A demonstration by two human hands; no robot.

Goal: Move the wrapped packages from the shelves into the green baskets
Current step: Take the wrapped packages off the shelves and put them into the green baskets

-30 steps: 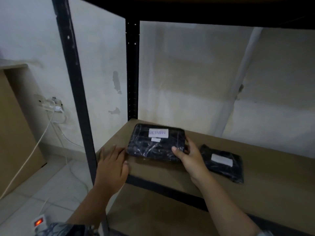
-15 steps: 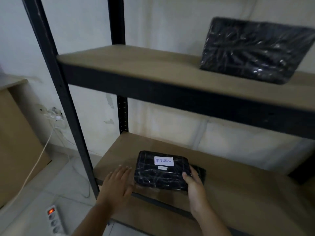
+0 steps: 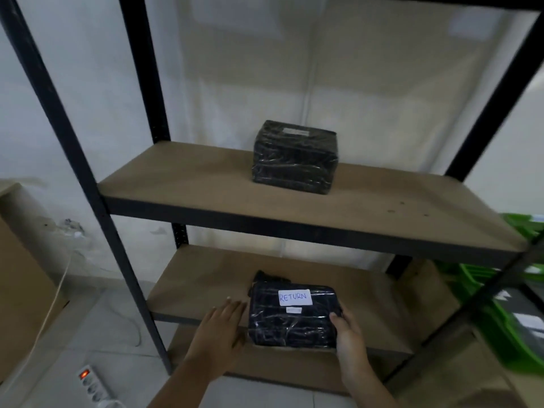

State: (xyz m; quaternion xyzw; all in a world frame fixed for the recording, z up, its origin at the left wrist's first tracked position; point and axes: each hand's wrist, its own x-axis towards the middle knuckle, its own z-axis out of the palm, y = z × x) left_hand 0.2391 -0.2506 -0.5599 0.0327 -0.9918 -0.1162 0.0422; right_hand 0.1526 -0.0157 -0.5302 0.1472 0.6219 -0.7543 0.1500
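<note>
A black wrapped package (image 3: 291,325) with a white "RETURN" label is held at the front edge of the lower shelf (image 3: 200,290). My right hand (image 3: 346,331) grips its right side. My left hand (image 3: 220,334) lies flat with fingers spread against its left side. A smaller black package (image 3: 266,278) peeks out behind it on the same shelf. A bigger black wrapped package (image 3: 294,157) stands on the upper shelf (image 3: 188,184). Green baskets (image 3: 500,316) show blurred at the right, beyond the rack.
Black metal uprights (image 3: 97,201) frame the rack. A white power strip (image 3: 94,385) with a lit red switch and cables lie on the tiled floor at the left. A cardboard box (image 3: 23,278) stands at the far left.
The view has pulled back and up, so the upper shelf and green baskets now show. The labelled package has come forward to the shelf's front edge, and my left hand now touches it.
</note>
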